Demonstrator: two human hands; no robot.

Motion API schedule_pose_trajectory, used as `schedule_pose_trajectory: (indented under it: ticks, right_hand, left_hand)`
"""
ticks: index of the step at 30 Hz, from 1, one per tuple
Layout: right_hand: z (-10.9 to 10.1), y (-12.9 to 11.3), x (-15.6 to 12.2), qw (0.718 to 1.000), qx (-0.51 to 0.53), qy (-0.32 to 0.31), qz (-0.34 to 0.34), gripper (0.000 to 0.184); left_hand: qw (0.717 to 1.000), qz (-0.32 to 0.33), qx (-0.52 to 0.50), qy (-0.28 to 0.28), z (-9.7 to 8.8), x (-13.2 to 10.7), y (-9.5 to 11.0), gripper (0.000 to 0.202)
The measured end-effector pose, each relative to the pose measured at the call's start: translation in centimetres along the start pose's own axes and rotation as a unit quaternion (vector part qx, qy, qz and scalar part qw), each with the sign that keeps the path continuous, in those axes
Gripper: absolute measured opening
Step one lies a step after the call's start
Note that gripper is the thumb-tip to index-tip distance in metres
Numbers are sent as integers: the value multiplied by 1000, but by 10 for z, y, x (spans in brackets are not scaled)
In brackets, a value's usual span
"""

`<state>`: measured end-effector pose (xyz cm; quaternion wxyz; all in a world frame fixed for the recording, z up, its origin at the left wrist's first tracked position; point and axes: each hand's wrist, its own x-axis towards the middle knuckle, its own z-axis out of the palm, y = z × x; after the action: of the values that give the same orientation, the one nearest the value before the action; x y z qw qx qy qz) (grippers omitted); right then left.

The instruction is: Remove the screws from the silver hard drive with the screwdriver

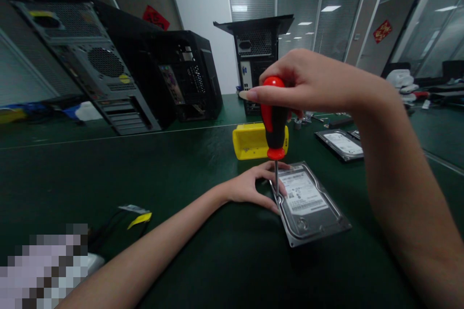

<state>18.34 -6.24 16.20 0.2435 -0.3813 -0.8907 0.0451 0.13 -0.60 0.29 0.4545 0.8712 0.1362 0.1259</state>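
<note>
"Beneath your right hand (302,79), the screwdriver (274,128) stands near upright, its handle clasped from above; the tip appears seated at the hard drive (321,219), on the edge nearest your left hand (250,184)."
"And your left hand's state?"
"Spread, touching that edge around the tip. A yellow bin (237,144) sits just beyond it."
"Any hazard to you?"
"In my judgement, a sideways push could slip the tip into your left hand or score the drive."
</note>
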Motion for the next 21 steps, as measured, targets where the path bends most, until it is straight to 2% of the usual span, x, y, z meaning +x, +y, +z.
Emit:
schedule_pose_trajectory:
  ticks: [6, 13, 16, 21]
  right_hand:
    - [3, 2, -2, 999, -36, 31, 0, 50]
    - [3, -4, 1, 996, -11, 16, -88, 36]
    - [4, -5, 3, 996, -23, 18, -86, 36]
    - [2, -2, 5, 998, -35, -2, -53, 49]
  left_hand:
    - [1000, -5, 1, 0, 0, -1, 0, 34]
    - [1000, 5, 0, 5, 1, 1, 2, 32]
    - [1000, 4, 4, 4, 1, 2, 3, 33]
    - [1000, 7, 4, 2, 1, 3, 4, 33]
